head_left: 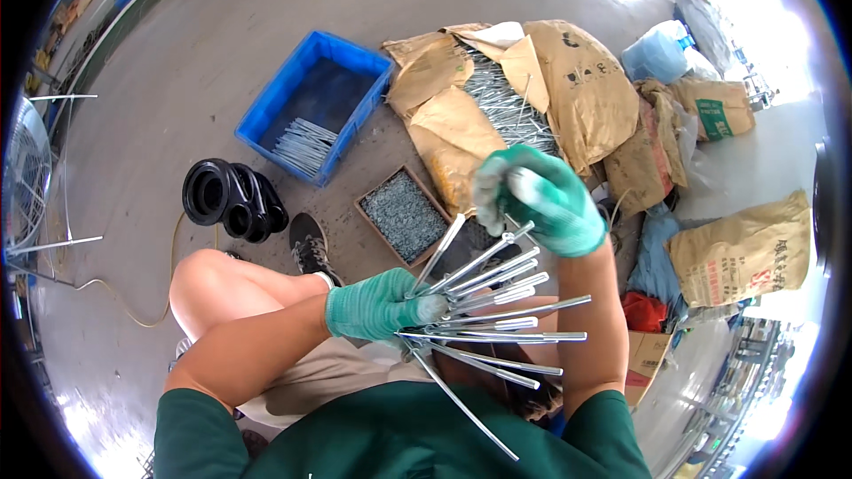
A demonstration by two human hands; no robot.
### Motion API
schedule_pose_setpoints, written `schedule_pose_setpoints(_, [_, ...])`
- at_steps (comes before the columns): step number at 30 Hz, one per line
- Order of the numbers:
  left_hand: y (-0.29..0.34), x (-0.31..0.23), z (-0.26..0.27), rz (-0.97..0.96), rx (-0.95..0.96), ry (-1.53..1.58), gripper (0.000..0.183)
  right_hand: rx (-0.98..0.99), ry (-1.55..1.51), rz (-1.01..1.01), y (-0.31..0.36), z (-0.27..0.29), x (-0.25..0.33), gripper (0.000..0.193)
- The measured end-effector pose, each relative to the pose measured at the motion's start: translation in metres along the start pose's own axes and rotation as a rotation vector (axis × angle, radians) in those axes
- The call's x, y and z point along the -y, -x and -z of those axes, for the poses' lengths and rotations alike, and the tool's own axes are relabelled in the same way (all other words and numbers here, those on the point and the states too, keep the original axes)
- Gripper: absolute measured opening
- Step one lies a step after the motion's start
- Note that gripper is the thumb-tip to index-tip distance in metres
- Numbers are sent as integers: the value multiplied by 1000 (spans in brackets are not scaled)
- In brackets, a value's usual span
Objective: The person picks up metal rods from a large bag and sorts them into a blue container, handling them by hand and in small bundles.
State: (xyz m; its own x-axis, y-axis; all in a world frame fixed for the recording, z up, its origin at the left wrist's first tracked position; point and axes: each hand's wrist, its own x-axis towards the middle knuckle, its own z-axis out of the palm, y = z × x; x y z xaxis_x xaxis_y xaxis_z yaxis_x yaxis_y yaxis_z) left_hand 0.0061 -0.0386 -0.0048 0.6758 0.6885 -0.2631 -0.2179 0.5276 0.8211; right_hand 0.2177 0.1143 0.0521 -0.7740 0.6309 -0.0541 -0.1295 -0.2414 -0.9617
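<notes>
My left hand [383, 305], in a green and white knitted glove, is closed round a bundle of shiny metal rods [506, 337]. The rods fan out to the right, and their gripped ends are partly covered by the fingers. Above the fan's upper rods, my gloved right hand [543, 200] has its fingers curled in. Whatever it may hold between thumb and fingers cannot be made out. Just beyond it lies a torn-open brown paper sack [444, 129] with many loose metal rods [501, 93] showing inside. A shallow box of small grey metal pieces [404, 213] sits between the hands and the sack.
A blue plastic crate [257, 111] on the floor holds a pile of metal rods [304, 144]. Left of my shoe [311, 247] stand black ring-shaped parts [209, 192]. More paper sacks [741, 248], a cardboard box [646, 359] and a large bluish bottle [655, 51] crowd the right. A fan [28, 177] stands far left.
</notes>
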Motion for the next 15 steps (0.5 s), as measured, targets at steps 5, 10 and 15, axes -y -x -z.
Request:
schedule_pose_setpoints(5, [-3,-3,3,-19,10,-33,49,116,306,39,19,0,41,26])
schedule_pose_setpoints(10, [-4,-6,-3,59,-31,-28,46,142,524,-60,22,0,47,16])
schedule_pose_setpoints(15, [-9,-2,-5,6,-97,-134,41,183,821,-15,25,-1,58,16])
